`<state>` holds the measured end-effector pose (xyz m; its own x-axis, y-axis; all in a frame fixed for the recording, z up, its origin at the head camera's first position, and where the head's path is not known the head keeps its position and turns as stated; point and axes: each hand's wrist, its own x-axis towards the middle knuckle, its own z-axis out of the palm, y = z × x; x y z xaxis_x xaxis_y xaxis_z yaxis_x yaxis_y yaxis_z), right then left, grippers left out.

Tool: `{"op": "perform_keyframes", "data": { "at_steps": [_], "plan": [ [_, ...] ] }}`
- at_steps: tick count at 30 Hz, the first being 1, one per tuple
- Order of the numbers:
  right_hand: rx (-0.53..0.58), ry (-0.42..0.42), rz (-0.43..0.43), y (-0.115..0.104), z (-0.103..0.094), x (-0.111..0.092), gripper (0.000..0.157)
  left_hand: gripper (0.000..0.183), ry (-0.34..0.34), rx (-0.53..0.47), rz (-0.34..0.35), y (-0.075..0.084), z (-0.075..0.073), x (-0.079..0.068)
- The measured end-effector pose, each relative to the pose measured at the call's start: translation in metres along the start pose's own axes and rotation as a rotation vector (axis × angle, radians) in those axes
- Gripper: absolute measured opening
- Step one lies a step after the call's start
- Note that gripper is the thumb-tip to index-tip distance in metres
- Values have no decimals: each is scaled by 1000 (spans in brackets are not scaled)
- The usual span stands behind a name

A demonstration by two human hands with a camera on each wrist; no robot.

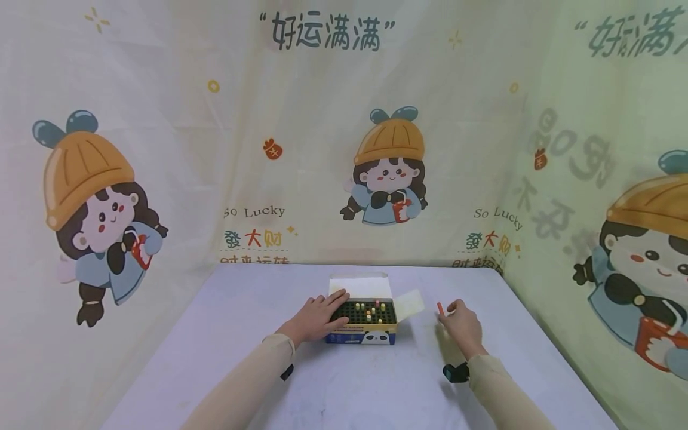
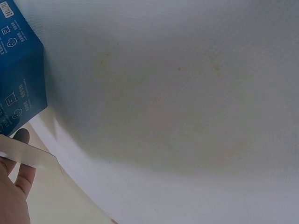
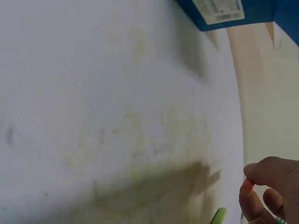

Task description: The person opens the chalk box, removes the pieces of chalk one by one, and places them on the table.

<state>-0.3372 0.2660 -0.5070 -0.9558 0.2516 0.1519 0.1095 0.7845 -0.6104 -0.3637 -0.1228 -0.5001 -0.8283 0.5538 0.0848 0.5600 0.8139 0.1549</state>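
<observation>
A box of slim coloured sticks (image 1: 361,337), blue with a panda on its front, stands with its lid up. Its black holed tray (image 1: 352,319) holds several sticks with pale, yellow, pink or orange ends. My left hand (image 1: 321,318) rests spread over the box's left end, thumb by the front edge and fingers toward the back. In the left wrist view, its fingers lie on both sides of a white flap (image 2: 28,154). Right of the box, my right hand (image 1: 463,325) pinches an orange-red stick (image 1: 440,309) between thumb and finger, mostly hidden in the right wrist view.
The raised lid (image 1: 360,286) stands behind the tray, and a white side flap (image 1: 409,304) sticks out to the right. A green stick end (image 3: 218,215) shows low in the right wrist view. A printed cloth (image 1: 322,179) hangs behind the white table (image 1: 365,394).
</observation>
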Motion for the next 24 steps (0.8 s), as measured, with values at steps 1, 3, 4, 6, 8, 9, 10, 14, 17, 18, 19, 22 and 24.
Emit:
{"op": "perform_keyframes", "data": {
  "at_steps": [1,3,4,6,8,9,10,14,17,18,19,22,24],
  "plan": [
    [-17,6,3,3,1,0,32,76,0,-3,0,0,0,0],
    [-52,14,7,8,2,1,33,76,-1,-8,-1,1,0,0],
    [-68,15,10,10,3,1,35,75,-1,-9,-2,1,0,0],
    [-90,3,22,15,4,2,36,75,-1,-7,-2,1,0,0],
    [-102,-12,33,19,5,3,35,75,0,-5,-2,1,0,0],
    [-104,-20,37,21,6,3,34,76,2,-4,-3,1,0,0],
    [-101,-30,38,23,5,3,32,76,3,-3,-3,1,0,-1],
    [-101,-45,40,29,4,4,26,75,0,-4,-3,1,-1,-1],
    [-100,-51,42,31,3,4,24,76,-3,-8,-2,1,-1,-1],
    [-102,-51,41,32,2,4,23,76,-4,-7,-1,1,-1,0],
    [-103,-51,39,32,2,5,23,76,-6,-7,-1,1,-1,0],
    [-96,-52,37,32,0,4,23,76,-8,-5,-3,0,0,0],
    [-89,-52,38,32,-1,4,23,76,-4,-5,0,0,1,1]
  ]
}}
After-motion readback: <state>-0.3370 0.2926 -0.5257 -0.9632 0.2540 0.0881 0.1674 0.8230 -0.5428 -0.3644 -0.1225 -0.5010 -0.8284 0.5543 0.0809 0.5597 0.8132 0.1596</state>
